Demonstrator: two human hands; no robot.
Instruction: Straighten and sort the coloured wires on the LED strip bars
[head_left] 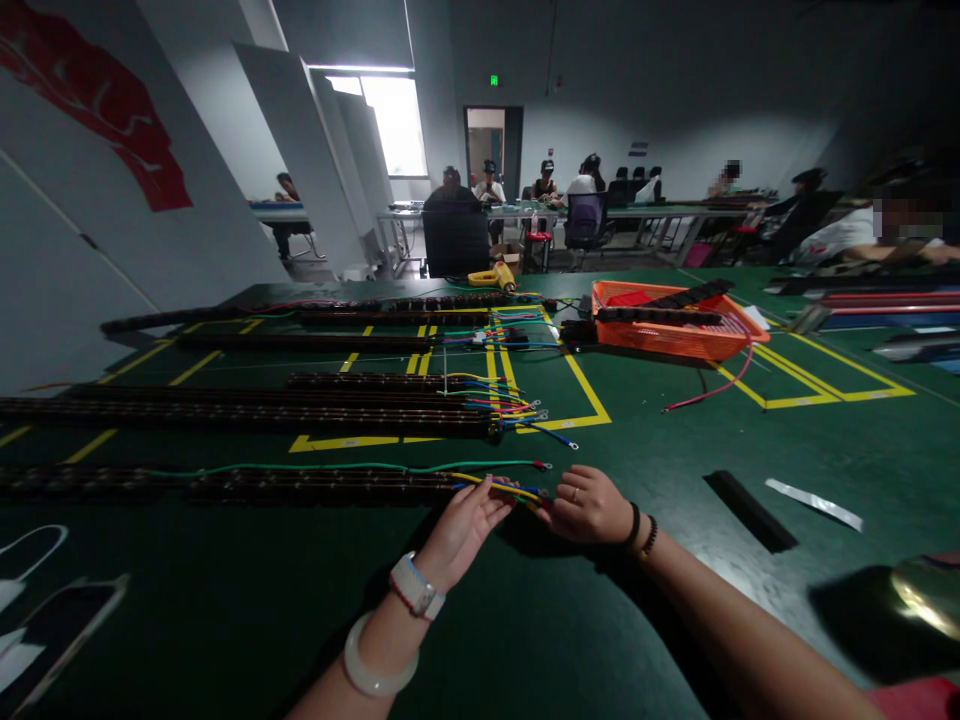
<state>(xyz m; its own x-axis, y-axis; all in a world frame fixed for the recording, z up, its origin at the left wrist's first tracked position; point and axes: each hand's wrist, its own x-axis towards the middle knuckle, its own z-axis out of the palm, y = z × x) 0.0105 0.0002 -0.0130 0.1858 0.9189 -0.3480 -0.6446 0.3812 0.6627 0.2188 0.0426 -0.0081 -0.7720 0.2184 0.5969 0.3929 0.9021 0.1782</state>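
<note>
Black cable chains (322,488) lie lengthwise across the green table, and coloured wires (510,489) with ring terminals come out of the near one's right end. Thumb and fingers of my left hand (466,525) are closed around these yellow, blue and other wires. My right hand (589,507) pinches at the wire tips; its fingers hide exactly which end is held. A loose green wire (450,467) with a red-sleeved ring terminal runs just behind both hands. Farther back, another group of cable chains (360,415) ends in several terminated wires (525,408).
An orange basket (675,345) with chain pieces stands at the back right, a pink wire hanging out. A yellow heat gun (495,277) lies at the far edge. Right of my hands are a black strip (750,510) and a silvery strip (814,503). A phone (60,640) lies front left.
</note>
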